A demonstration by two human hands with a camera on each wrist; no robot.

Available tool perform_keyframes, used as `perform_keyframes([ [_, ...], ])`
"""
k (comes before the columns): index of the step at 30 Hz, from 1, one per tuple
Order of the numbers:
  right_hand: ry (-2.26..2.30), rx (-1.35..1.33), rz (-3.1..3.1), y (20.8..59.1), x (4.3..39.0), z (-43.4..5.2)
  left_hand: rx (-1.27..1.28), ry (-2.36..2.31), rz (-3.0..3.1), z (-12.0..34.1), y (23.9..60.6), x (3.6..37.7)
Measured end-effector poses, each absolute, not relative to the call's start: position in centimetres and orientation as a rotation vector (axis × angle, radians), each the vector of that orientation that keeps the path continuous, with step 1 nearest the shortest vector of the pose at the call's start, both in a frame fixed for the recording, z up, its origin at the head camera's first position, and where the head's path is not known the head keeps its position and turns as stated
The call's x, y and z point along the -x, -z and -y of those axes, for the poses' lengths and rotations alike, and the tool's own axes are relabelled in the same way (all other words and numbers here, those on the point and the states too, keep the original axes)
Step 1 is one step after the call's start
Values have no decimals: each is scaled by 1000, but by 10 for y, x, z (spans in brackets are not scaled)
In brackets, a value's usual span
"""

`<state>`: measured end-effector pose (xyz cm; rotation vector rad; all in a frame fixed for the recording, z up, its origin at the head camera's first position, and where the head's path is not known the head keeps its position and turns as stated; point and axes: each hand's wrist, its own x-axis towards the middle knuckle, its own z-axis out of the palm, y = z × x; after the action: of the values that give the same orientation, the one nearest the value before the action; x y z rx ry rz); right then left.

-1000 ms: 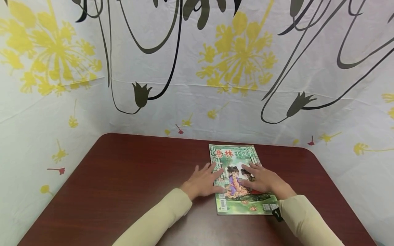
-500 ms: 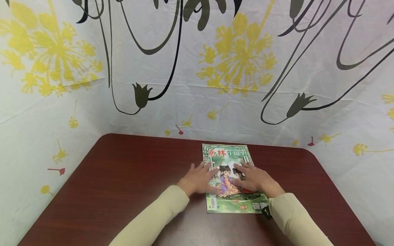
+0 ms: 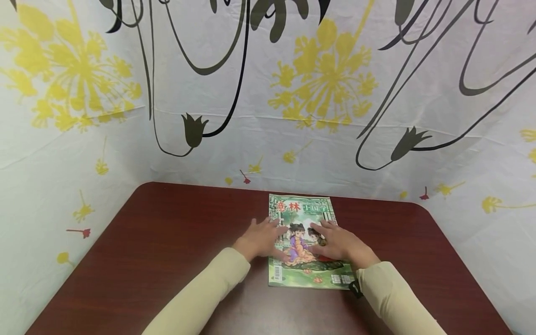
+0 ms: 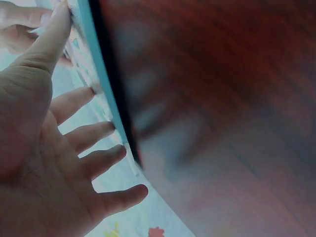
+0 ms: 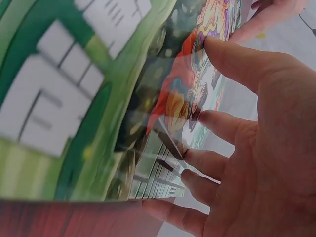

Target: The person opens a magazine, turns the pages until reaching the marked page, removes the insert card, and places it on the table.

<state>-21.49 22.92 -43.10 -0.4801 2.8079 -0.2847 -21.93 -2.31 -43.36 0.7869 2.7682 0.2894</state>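
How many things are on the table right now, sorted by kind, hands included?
Magazines: 1, the green-covered magazine lying flat on the table.
Hands: 2, the left hand and the right hand, both resting flat on the magazine with fingers spread.
Total: 3.

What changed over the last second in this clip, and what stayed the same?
The magazine slid leftward across the table, carried along by the left hand and right hand, both pressing flat on its cover. Nothing was gripped or released. The magazine stayed closed and face up, with the left hand over its left edge and the right hand on the cover.
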Motion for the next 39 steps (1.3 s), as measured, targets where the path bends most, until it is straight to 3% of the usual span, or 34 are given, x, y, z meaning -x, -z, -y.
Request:
perform_keyframes([
  [39, 293, 710, -2791, 434, 222, -219, -687, -527, -2694, 66, 432, 239],
])
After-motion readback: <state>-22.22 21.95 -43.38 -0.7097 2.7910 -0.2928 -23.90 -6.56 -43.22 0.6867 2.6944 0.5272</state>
